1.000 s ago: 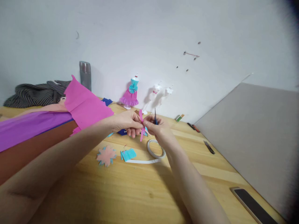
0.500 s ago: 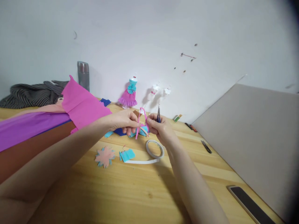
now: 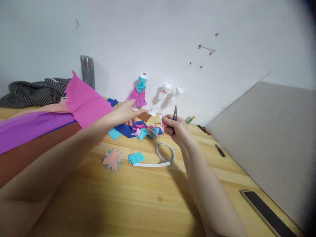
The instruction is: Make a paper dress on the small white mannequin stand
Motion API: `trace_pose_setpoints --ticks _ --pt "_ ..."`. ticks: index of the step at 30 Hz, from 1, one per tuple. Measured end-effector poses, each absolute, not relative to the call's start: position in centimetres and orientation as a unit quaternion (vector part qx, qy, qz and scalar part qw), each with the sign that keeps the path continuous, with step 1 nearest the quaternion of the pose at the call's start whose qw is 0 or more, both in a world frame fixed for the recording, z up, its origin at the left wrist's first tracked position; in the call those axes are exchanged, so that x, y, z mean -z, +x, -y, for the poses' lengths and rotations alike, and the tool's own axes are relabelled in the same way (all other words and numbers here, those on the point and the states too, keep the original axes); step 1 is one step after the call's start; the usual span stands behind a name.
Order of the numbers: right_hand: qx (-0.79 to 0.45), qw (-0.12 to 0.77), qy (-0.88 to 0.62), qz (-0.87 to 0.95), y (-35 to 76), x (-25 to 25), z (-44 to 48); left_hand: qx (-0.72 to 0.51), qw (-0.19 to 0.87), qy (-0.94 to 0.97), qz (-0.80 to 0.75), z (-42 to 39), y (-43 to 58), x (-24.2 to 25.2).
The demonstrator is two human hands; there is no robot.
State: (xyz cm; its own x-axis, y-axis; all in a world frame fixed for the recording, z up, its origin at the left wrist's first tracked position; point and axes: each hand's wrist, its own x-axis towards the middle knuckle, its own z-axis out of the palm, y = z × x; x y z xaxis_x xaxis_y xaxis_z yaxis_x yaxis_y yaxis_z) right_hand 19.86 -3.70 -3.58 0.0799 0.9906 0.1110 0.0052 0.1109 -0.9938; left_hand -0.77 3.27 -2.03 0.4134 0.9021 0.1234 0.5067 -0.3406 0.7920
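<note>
My left hand (image 3: pixel 125 113) pinches one end of a thin pink paper strip (image 3: pixel 153 110) above the wooden table (image 3: pixel 138 197). My right hand (image 3: pixel 175 129) is closed on the strip's other end and also grips small blue-handled scissors (image 3: pixel 174 115), blades pointing up. The strip is stretched between both hands. Below them lies a heap of blue, teal and pink paper scraps (image 3: pixel 140 130).
A roll of white tape (image 3: pixel 165 152) with a loose tail, a teal scrap (image 3: pixel 135 158) and a peach paper flower (image 3: pixel 113 159) lie nearer me. Pink and purple crepe sheets (image 3: pixel 61 113) cover the left. Small dress forms (image 3: pixel 139 92), a flask (image 3: pixel 87 70), a phone (image 3: pixel 264 210) and a grey board (image 3: pixel 271 138) are around.
My hands have moved apart and further from me, pulling the pink strip out straight between them. The scrap heap beneath them is now uncovered.
</note>
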Motion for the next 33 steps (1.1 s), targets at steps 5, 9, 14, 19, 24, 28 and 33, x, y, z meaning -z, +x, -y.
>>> trace_pose_setpoints --ticks 5,9,14,19,24,28,33 --pt "-0.47 0.528 -0.485 0.515 18.7 2.7 4.7 -0.294 0.366 0.779 -0.416 -3.6 -0.8 2.4" --pt "-0.479 0.472 -0.484 0.56 17.5 2.0 5.8 -0.3 0.431 0.788 -0.32 -2.3 -0.3 2.1" --pt "-0.446 0.455 -0.491 0.594 17.0 1.7 6.7 -0.254 0.53 0.763 -0.269 -1.3 -0.4 1.5" --pt "-0.43 0.465 -0.483 0.604 17.0 1.7 6.7 -0.212 0.539 0.766 -0.278 -1.3 -1.2 0.8" --pt "-0.421 0.461 -0.505 0.596 16.9 1.9 6.4 -0.184 0.502 0.795 -0.285 -1.5 -2.2 -0.1" --pt "-0.416 0.46 -0.517 0.59 17.5 2.3 5.9 -0.203 0.402 0.816 -0.363 -3.5 -3.1 0.3" --pt "-0.418 0.445 -0.55 0.57 18.7 2.8 4.9 -0.205 0.262 0.792 -0.512 -7.5 -5.3 2.5"
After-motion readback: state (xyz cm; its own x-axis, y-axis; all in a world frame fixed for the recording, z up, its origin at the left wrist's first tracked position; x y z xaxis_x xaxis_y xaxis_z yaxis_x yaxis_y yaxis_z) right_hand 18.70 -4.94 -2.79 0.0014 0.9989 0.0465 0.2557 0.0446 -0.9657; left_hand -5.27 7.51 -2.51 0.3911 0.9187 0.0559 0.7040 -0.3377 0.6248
